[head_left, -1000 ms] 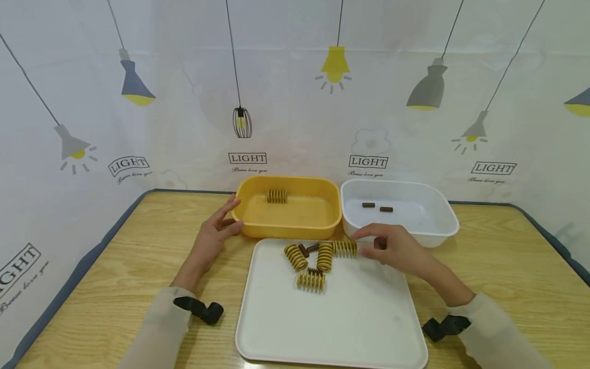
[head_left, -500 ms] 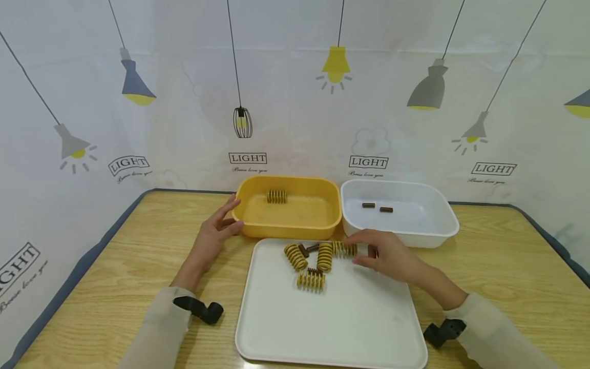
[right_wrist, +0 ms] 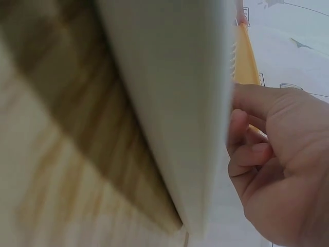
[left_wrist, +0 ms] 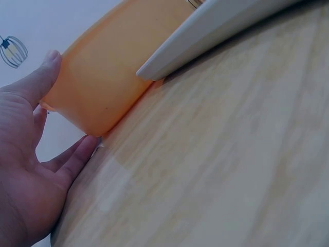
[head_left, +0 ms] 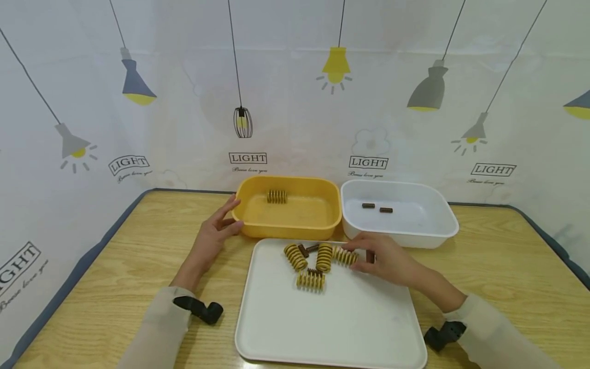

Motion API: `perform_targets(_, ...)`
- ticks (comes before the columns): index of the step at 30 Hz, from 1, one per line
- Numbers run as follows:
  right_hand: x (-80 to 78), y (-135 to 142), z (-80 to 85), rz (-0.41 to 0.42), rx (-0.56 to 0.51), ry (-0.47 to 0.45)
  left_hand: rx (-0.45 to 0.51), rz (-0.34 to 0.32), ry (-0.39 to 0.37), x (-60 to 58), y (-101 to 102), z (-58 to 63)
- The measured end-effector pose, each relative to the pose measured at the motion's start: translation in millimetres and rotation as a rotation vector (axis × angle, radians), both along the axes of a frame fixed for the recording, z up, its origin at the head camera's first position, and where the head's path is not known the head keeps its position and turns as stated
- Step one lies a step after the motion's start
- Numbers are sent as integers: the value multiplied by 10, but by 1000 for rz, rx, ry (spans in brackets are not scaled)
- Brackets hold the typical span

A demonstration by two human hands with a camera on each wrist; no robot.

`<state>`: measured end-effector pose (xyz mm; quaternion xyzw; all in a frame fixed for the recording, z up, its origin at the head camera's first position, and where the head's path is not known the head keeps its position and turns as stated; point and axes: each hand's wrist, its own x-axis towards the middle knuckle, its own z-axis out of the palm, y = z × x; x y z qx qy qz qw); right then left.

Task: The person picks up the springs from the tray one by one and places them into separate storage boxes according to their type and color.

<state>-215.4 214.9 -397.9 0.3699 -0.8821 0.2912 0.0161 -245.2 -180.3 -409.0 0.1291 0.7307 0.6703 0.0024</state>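
My right hand (head_left: 387, 259) pinches a yellow coil spring (head_left: 343, 255) by its right end, between thumb and index finger. This spring lies slanted at the far right part of the white tray (head_left: 332, 328). Left of it on the tray are more yellow springs (head_left: 324, 257) and several small brown springs (head_left: 313, 248), partly hidden. My left hand (head_left: 213, 238) rests with extended fingers against the left end of the yellow bin (head_left: 286, 231). In the left wrist view, the thumb (left_wrist: 49, 69) touches the bin's wall near its rim. The right wrist view hides the pinched spring behind the tray edge.
One yellow spring (head_left: 276, 197) lies in the yellow bin. Beside that bin, a white bin (head_left: 401, 236) holds two small brown springs (head_left: 386, 210). Both bins stand behind the tray on a wooden table (head_left: 115, 287), before a lamp-printed backdrop (head_left: 295, 102).
My right hand has moved slightly left and toward me, closing its fingers on the yellow spring. The spring's right end has swung nearer to me. The left hand has stayed still.
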Motion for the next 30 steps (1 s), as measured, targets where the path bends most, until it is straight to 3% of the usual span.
perform_targets(7,16,26,-25,-33,10,-52,-2,2,-3,7,-2,-2)
perform_targets(18,25,88,-51,-55,-65,-314,-5,1,6,-5,-4,0)
perform_targets(24,47,90,-117,-57,-123,-329,-8,2,6,-9,-4,-1)
perform_targets(30,63,76,-164,-60,-130,-267,-5,3,8,-10,-7,-8)
